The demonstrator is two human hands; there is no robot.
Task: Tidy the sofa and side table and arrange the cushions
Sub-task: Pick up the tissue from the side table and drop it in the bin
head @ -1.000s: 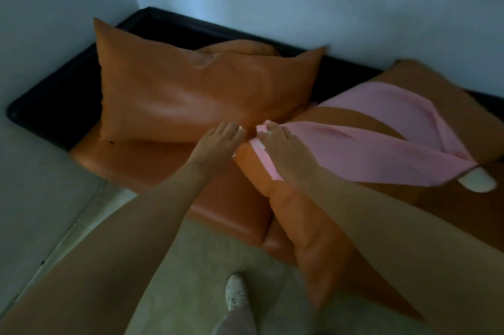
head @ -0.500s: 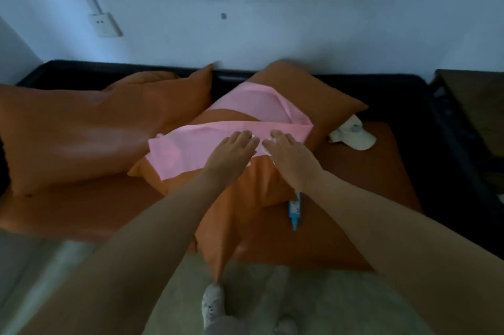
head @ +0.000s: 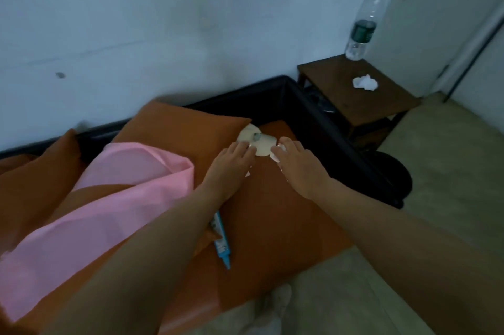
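Note:
A white cap [head: 255, 140] lies on the orange sofa seat [head: 286, 220] by the black armrest [head: 324, 127]. My left hand [head: 231, 162] and my right hand [head: 298, 166] both reach onto it, fingers stretched over its near edge; no clear grip shows. An orange cushion [head: 185, 127] leans at the back, with a pink cloth [head: 114, 198] draped over another orange cushion [head: 30, 187] to the left. A blue and white tube [head: 222, 242] lies on the seat under my left forearm.
A dark wooden side table [head: 354, 97] stands right of the sofa with a clear plastic bottle [head: 362, 23] and a crumpled white tissue [head: 365, 82]. A black round object [head: 395, 179] sits on the floor beside the armrest. A door stands at far right.
My view swung right along the sofa. Both hands left the pink cloth and moved right onto the white cap; the side table came into sight.

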